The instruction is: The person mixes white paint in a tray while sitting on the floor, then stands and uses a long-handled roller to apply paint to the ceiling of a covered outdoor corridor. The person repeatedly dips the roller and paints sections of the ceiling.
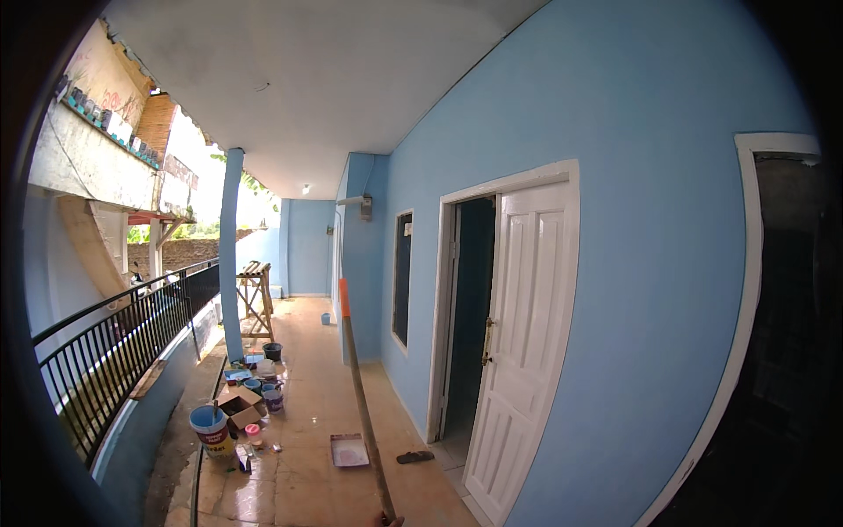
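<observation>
A long wooden pole (366,422) rises from the lower edge, leaning slightly left toward its top. Its upper end has an orange sleeve (344,299). Above that, a thin frame leads to what looks like a pale paint roller (351,201), seen against the blue wall. Only a sliver of a hand, apparently my right hand (389,520), shows at the bottom, closed around the pole. My left hand is out of view. Left of the pole, a shallow paint tray (349,451) with whitish paint lies on the tiles. To the right is a dark sandal (415,457).
A paint bucket (212,432), an open cardboard box (241,407) and several small tubs stand along the left. Beyond them are a blue pillar (232,263) and a wooden trestle (256,303). Black railing (132,329) borders the porch. A white door (524,342) stands at right.
</observation>
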A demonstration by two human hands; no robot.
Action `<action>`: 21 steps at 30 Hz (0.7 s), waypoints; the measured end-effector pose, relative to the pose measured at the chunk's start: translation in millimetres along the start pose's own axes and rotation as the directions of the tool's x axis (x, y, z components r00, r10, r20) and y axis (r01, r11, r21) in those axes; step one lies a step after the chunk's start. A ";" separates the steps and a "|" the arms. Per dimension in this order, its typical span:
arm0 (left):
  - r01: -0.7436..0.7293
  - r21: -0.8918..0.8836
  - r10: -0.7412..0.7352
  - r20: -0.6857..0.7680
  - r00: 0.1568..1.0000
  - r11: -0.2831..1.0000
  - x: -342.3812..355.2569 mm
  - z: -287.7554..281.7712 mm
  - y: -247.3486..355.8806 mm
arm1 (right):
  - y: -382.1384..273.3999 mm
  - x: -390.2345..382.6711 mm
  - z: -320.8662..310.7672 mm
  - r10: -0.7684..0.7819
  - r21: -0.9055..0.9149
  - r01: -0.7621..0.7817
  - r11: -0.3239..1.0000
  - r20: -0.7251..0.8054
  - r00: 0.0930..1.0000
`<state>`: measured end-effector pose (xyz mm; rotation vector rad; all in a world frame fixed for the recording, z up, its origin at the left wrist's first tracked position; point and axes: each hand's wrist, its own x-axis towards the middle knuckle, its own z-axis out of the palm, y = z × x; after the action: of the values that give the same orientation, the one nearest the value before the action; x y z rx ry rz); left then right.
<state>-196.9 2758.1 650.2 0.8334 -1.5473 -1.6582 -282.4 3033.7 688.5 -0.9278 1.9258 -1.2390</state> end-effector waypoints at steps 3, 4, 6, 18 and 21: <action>-0.157 0.074 0.159 -0.028 0.987 0.985 -21.4 15.9 103.5 | -19.5 -26.5 -15.2 -0.025 -0.003 0.025 1.000 0.001 1.000; -0.170 0.076 0.173 -0.037 0.984 0.982 -28.9 22.3 132.8 | -25.2 -33.2 -18.5 -0.029 -0.003 0.029 1.000 0.001 1.000; -0.196 0.066 0.197 -0.011 0.980 0.978 -38.4 28.1 183.6 | -35.6 -43.8 -23.1 -0.038 -0.006 0.038 0.999 -0.004 0.999; -0.461 0.163 0.478 -0.093 0.873 0.873 -43.4 7.3 328.7 | -66.7 -72.5 -34.6 -0.090 -0.043 0.092 0.995 0.048 0.995; -0.506 0.099 0.515 -0.118 0.849 0.857 -38.5 5.5 363.7 | -70.8 -73.4 -34.4 -0.105 -0.041 0.108 0.993 0.072 0.992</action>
<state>-155.5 2782.0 1012.8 0.4923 -1.5584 -1.1406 -256.7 3089.6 776.8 -1.0955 1.8775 -1.2109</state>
